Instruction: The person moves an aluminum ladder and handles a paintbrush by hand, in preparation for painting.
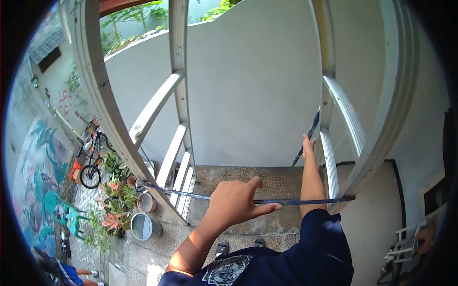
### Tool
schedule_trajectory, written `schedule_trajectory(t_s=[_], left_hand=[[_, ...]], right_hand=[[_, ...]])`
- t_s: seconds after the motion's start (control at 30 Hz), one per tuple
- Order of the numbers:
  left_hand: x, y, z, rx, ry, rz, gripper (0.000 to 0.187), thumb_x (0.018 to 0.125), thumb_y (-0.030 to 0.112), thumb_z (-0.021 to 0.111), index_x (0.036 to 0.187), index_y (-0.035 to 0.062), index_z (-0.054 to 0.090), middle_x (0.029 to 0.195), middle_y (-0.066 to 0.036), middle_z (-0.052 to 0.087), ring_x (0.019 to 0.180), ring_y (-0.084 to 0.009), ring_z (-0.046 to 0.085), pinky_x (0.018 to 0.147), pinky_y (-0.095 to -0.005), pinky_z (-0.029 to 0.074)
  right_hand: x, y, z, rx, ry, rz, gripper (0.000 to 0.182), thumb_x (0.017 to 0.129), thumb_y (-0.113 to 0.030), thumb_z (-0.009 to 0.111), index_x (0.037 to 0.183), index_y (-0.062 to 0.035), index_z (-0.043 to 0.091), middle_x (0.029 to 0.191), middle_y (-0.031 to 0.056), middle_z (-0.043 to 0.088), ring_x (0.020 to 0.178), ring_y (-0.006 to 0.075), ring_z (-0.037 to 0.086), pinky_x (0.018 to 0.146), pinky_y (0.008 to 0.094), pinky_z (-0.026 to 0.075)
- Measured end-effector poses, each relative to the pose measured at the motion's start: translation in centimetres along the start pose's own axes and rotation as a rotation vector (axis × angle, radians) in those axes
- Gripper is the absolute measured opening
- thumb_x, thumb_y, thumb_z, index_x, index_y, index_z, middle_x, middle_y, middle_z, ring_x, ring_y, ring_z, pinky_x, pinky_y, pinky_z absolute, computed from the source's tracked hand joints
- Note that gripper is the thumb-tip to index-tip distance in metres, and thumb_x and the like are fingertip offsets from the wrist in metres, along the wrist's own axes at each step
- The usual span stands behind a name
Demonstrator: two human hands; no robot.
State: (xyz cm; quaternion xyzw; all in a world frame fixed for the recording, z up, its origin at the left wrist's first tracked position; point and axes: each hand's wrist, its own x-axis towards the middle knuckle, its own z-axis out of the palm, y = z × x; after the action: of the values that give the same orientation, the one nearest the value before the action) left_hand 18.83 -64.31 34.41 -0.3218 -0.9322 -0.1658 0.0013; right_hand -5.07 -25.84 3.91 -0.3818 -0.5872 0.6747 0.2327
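Observation:
My left hand [234, 200] is in the lower middle, over a long dark-blue bar [305, 202] that spans between the two sides of an aluminium ladder [160, 107]. Its thumb stretches right just below the bar and its index finger stands apart above it; the other fingers are hidden. My right hand [309, 144] reaches farther forward beside the right-hand ladder section [341, 107]. There it closes around a second, slanting blue bar [313, 125], though its fingers are small and partly hidden.
A grey wall [253, 86] stands ahead, above stone-textured steps [214, 174]. Down to the left are potted plants [114, 205], a bucket [145, 226], a green chair [59, 207] and a bicycle [95, 152]. Another person [67, 274] is at lower left; a white chair [405, 248] is at right.

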Motion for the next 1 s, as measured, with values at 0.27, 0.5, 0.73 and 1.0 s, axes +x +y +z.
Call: schedule_trajectory(t_s=[0.27,0.5,0.73,1.0], left_hand=[[0.6,0.2,-0.5,-0.073,-0.102,-0.05,0.083,0.07,0.081,0.059,0.096,0.0028,0.064,0.053,-0.011,0.057,0.059,-0.0319,0.066,0.058,-0.0403,0.051],[0.5,0.3,-0.4,-0.087,-0.07,-0.06,0.081,0.067,0.081,0.063,0.097,0.0058,0.065,0.05,-0.008,0.055,0.056,-0.0321,0.064,0.056,-0.0395,0.049],[0.2,0.1,0.1,-0.073,-0.038,-0.054,0.081,0.067,0.08,0.062,0.097,0.0055,0.065,0.052,-0.009,0.056,0.057,-0.0325,0.064,0.057,-0.0402,0.048],[0.3,0.1,-0.1,-0.077,-0.038,-0.032,0.08,0.068,0.079,0.063,0.098,0.0046,0.064,0.05,-0.009,0.054,0.056,-0.0335,0.062,0.056,-0.0408,0.047]], right_hand=[[-3.5,0.0,7.9,0.06,-0.409,-0.037,0.064,0.089,-0.037,0.065,0.135,-0.0015,0.038,0.138,0.0164,0.045,0.128,0.0285,0.044,0.106,0.049,0.036],[-12.0,-8.0,13.9,0.588,-0.677,0.15,0.073,0.088,-0.045,0.066,0.136,-0.0044,0.028,0.145,0.0227,0.028,0.143,0.0383,0.018,0.112,0.056,0.024],[-17.3,-17.5,16.4,1.142,-1.003,0.109,0.061,0.091,-0.046,0.062,0.126,-0.0048,0.033,0.143,0.0261,0.03,0.142,0.0381,0.022,0.116,0.0522,0.02],[-19.1,-20.4,17.8,1.107,-0.885,0.058,0.022,0.103,-0.031,0.045,0.108,-0.0096,0.04,0.124,0.0172,0.054,0.122,0.0269,0.05,0.109,0.0517,0.041]])
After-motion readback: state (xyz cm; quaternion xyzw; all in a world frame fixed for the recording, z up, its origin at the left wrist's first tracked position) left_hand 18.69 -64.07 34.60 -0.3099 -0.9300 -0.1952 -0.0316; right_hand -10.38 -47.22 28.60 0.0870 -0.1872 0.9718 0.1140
